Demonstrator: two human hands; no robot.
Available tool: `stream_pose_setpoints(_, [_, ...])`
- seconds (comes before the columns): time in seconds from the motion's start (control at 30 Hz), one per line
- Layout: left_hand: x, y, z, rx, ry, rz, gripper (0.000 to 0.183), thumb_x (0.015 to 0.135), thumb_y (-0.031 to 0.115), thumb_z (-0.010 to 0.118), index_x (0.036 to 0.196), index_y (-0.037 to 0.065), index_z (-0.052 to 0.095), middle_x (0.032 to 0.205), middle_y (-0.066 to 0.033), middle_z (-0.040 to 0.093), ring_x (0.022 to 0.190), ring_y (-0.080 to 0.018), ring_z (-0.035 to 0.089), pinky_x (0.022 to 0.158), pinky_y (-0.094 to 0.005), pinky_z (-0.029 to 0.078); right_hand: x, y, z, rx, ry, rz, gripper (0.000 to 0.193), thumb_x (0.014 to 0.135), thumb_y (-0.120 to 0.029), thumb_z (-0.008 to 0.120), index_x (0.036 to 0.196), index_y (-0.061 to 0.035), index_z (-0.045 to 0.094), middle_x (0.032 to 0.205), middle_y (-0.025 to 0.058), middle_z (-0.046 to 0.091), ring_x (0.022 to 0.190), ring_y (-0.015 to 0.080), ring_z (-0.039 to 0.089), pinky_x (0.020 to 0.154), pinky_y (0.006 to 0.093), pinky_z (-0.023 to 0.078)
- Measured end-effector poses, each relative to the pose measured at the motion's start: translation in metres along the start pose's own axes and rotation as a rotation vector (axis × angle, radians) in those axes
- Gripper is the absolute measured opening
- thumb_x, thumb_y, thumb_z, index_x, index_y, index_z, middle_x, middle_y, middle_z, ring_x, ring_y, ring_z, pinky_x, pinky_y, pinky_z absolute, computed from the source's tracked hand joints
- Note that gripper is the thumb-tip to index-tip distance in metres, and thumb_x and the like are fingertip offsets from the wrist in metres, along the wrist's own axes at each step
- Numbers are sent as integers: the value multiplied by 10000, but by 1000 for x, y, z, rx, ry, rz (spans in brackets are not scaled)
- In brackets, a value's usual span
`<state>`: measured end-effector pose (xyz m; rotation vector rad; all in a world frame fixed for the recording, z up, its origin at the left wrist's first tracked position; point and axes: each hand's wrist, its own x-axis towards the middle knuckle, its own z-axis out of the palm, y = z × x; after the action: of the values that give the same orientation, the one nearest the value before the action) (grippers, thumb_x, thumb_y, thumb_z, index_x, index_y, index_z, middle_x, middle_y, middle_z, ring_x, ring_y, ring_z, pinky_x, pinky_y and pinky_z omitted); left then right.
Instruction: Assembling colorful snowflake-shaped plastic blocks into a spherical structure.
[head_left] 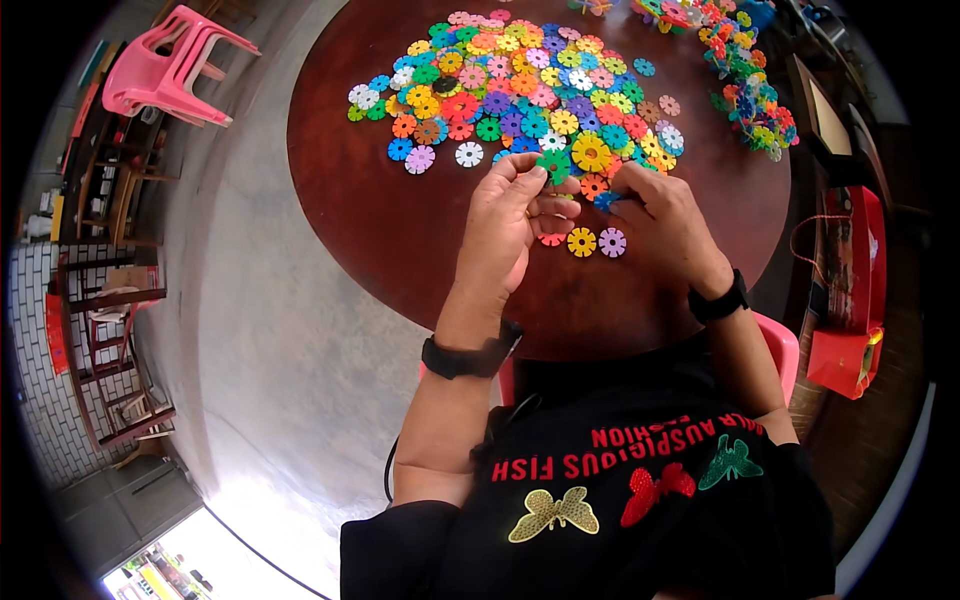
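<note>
Over a round brown table, the left hand pinches a green disc; the right hand grips a blue one (mostly hidden), beside the heap of coloured discs.

The right hand hides most of a blue disc.

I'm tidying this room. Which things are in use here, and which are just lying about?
In use: left hand, right hand, green disc, blue disc, disc pile, round table.
Lying about: pink chairs, red bag, wooden rack.
</note>
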<state>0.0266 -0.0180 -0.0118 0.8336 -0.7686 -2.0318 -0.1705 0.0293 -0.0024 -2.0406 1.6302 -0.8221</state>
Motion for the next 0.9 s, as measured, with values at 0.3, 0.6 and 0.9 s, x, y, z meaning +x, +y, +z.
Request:
stream_pose_setpoints(0.3, [-2, -6, 10, 29, -43, 66, 206, 944, 109, 515, 1133, 37, 474, 765, -58, 578, 592, -115, 550, 542, -254, 476, -2, -33, -1, 40, 261, -95, 103, 788, -51, 639, 848, -29, 558, 696, 125, 584, 618, 270, 602, 553, 340, 455])
stream_pose_setpoints(0.6, [-7, -4, 12, 94, -80, 1, 205, 930, 77, 527, 1126, 29, 489, 794, -81, 611, 580, -102, 543, 530, -226, 457, -3, -35, 1, 28, 301, -74, 99, 773, -25, 637, 847, -23, 573, 711, 115, 595, 615, 266, 609, 550, 330, 466])
stream_pose_setpoints(0.9, [-7, -4, 10, 131, -165, -36, 182, 946, 105, 515, 1115, 44, 493, 679, -20, 534, 503, -55, 440, 450, -198, 342, -2, -33, -4, 53, 267, -121, 93, 760, 0, 620, 847, -16, 590, 743, 111, 598, 667, 275, 612, 581, 340, 477])
